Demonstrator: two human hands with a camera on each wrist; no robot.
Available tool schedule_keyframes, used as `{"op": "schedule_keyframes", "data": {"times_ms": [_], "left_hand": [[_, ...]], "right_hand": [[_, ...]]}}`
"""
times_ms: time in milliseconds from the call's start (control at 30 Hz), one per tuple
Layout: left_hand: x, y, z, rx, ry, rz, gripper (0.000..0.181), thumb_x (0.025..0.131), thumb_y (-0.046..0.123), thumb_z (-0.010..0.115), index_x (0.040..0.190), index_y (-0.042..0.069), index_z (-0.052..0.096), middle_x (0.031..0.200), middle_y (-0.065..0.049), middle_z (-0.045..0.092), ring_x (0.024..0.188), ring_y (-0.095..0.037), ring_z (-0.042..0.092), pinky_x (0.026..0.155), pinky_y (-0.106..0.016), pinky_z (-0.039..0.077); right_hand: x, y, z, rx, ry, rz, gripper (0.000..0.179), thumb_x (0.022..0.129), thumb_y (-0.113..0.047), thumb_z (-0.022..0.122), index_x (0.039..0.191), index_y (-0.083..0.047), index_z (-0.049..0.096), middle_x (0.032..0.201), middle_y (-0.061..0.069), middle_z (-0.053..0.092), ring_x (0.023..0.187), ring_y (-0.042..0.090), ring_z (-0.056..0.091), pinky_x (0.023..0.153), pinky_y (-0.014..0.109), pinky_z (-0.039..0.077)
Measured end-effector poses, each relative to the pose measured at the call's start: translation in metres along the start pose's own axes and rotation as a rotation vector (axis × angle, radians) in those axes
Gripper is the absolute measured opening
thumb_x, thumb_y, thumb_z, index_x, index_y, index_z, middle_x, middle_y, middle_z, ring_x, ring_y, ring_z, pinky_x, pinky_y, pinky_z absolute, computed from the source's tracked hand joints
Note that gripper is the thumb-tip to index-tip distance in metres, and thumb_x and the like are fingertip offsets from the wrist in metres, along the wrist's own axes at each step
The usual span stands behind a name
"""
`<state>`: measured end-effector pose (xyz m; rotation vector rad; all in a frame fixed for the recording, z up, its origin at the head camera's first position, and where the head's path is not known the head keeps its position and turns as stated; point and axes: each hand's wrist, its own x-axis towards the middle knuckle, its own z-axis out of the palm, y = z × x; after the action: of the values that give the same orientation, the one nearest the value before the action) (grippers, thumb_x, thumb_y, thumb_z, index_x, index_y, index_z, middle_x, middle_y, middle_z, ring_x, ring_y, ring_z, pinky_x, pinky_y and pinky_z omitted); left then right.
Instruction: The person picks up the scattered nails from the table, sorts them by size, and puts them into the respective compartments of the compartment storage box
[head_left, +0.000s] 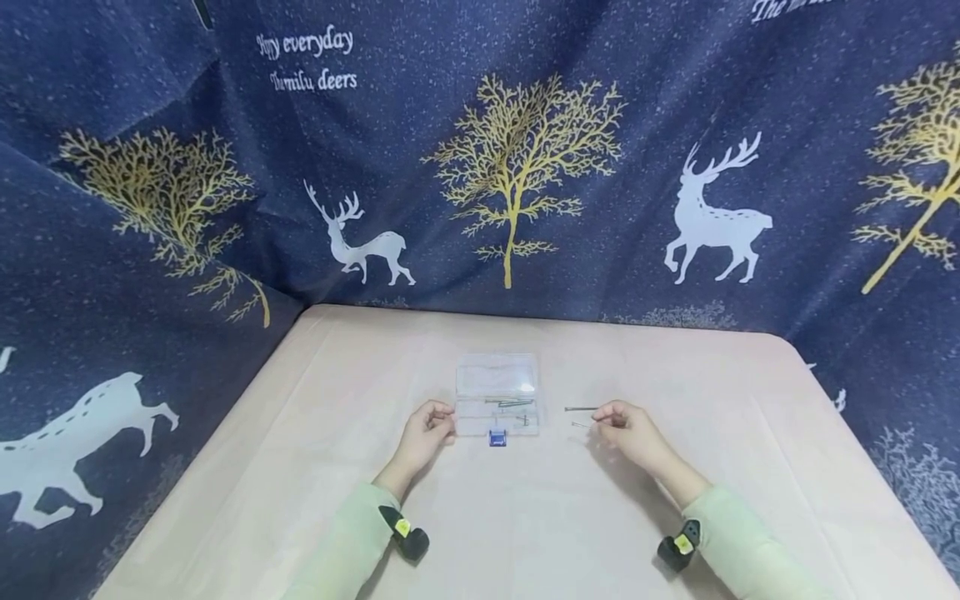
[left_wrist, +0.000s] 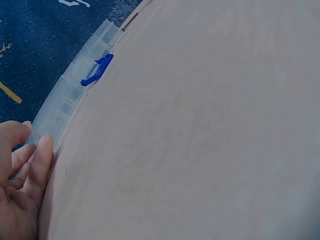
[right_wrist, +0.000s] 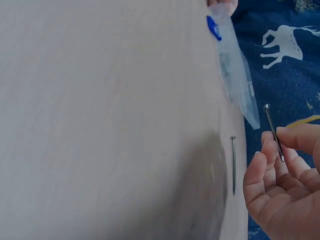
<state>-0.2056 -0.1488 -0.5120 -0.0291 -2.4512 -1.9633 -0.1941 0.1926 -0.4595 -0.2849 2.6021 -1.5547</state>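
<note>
A clear plastic compartment box (head_left: 497, 427) lies with its lid (head_left: 495, 375) raised at the back. Its blue latch (head_left: 497, 437) sits at the front edge. Several nails (head_left: 513, 403) lie inside the box. My left hand (head_left: 427, 429) holds the box's left end, thumb and fingers at its corner in the left wrist view (left_wrist: 22, 175). To the right of the box, my right hand (head_left: 630, 429) pinches a nail (right_wrist: 273, 130) between thumb and fingers, its head pointing toward the box. Another nail (right_wrist: 233, 165) lies on the table just beneath this hand.
A pale cloth covers the table (head_left: 480, 517). Behind and to the left hangs a dark blue curtain (head_left: 600, 50) with white deer and yellow trees. Both wrists wear black straps with small cameras (head_left: 408, 540) over green sleeves.
</note>
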Motion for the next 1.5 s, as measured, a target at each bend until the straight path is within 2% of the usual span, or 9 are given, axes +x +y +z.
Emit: {"op": "schedule_keyframes", "data": {"times_ms": [200, 333, 667, 767, 900, 1000, 1200, 1400, 1500], "left_hand": [[-0.001, 0.002, 0.000, -0.007, 0.004, -0.003, 0.018, 0.089, 0.001, 0.057, 0.104, -0.008, 0.056, 0.088, -0.013, 0.061, 0.073, -0.010, 0.059, 0.068, -0.023, 0.062], [0.000, 0.004, 0.000, -0.012, 0.005, -0.008, 0.017, 0.089, 0.001, 0.057, 0.104, -0.007, 0.056, 0.087, -0.014, 0.061, 0.073, -0.011, 0.059, 0.068, -0.022, 0.062], [-0.001, 0.005, -0.001, -0.004, 0.001, -0.016, 0.019, 0.090, 0.002, 0.057, 0.106, -0.008, 0.056, 0.091, -0.013, 0.060, 0.074, -0.011, 0.059, 0.069, -0.023, 0.062], [-0.007, 0.017, -0.002, -0.002, -0.010, 0.003, 0.019, 0.090, 0.000, 0.055, 0.105, -0.011, 0.054, 0.091, -0.015, 0.060, 0.075, -0.013, 0.059, 0.070, -0.027, 0.062], [-0.006, 0.016, -0.001, -0.006, -0.001, -0.006, 0.018, 0.089, -0.001, 0.056, 0.104, -0.011, 0.055, 0.091, -0.014, 0.059, 0.073, -0.012, 0.058, 0.068, -0.026, 0.062], [0.000, 0.001, 0.001, -0.006, 0.017, -0.019, 0.017, 0.088, 0.001, 0.058, 0.103, -0.007, 0.056, 0.091, -0.013, 0.059, 0.072, -0.010, 0.058, 0.067, -0.022, 0.062], [-0.002, 0.002, 0.000, 0.003, 0.020, -0.004, 0.018, 0.088, 0.002, 0.058, 0.103, -0.008, 0.056, 0.090, -0.015, 0.060, 0.072, -0.012, 0.059, 0.067, -0.024, 0.062], [-0.001, 0.003, -0.001, 0.008, 0.014, -0.006, 0.017, 0.089, 0.001, 0.056, 0.103, -0.007, 0.057, 0.089, -0.013, 0.060, 0.072, -0.011, 0.059, 0.067, -0.022, 0.062], [-0.001, 0.004, -0.001, 0.008, 0.014, -0.002, 0.016, 0.089, 0.000, 0.056, 0.103, -0.006, 0.057, 0.088, -0.012, 0.059, 0.071, -0.011, 0.059, 0.067, -0.022, 0.061]], "right_hand": [[0.003, -0.007, 0.006, 0.072, 0.001, 0.018, 0.024, 0.083, 0.004, 0.057, 0.105, 0.014, 0.056, 0.075, 0.014, 0.062, 0.059, 0.009, 0.053, 0.044, 0.020, 0.048], [0.007, -0.010, 0.010, 0.097, 0.012, 0.015, 0.024, 0.084, 0.004, 0.055, 0.105, 0.015, 0.056, 0.077, 0.015, 0.063, 0.060, 0.009, 0.054, 0.046, 0.021, 0.050], [0.015, -0.018, 0.023, 0.144, 0.024, 0.009, 0.021, 0.085, 0.004, 0.056, 0.103, 0.015, 0.056, 0.076, 0.009, 0.062, 0.060, 0.008, 0.053, 0.051, 0.018, 0.051], [0.020, -0.018, 0.027, 0.154, 0.024, 0.001, 0.021, 0.085, 0.004, 0.057, 0.103, 0.015, 0.057, 0.079, 0.012, 0.064, 0.060, 0.008, 0.053, 0.053, 0.017, 0.051], [0.026, -0.019, 0.032, 0.155, 0.020, -0.020, 0.020, 0.085, 0.005, 0.056, 0.102, 0.016, 0.056, 0.079, 0.015, 0.064, 0.059, 0.006, 0.052, 0.053, 0.015, 0.049], [0.029, -0.021, 0.035, 0.151, 0.023, -0.026, 0.020, 0.085, 0.005, 0.056, 0.103, 0.015, 0.057, 0.080, 0.017, 0.064, 0.059, 0.006, 0.052, 0.053, 0.015, 0.049], [0.036, -0.023, 0.039, 0.168, 0.012, -0.040, 0.019, 0.086, 0.006, 0.055, 0.102, 0.017, 0.056, 0.079, 0.024, 0.062, 0.059, 0.008, 0.051, 0.050, 0.016, 0.048], [0.040, -0.031, 0.043, 0.146, -0.017, -0.030, 0.018, 0.086, 0.008, 0.054, 0.101, 0.018, 0.055, 0.071, 0.015, 0.059, 0.059, 0.011, 0.051, 0.047, 0.019, 0.047], [0.037, -0.044, 0.043, 0.129, -0.022, -0.040, 0.018, 0.085, 0.011, 0.052, 0.100, 0.020, 0.054, 0.068, 0.019, 0.056, 0.058, 0.012, 0.050, 0.046, 0.019, 0.046]]}}
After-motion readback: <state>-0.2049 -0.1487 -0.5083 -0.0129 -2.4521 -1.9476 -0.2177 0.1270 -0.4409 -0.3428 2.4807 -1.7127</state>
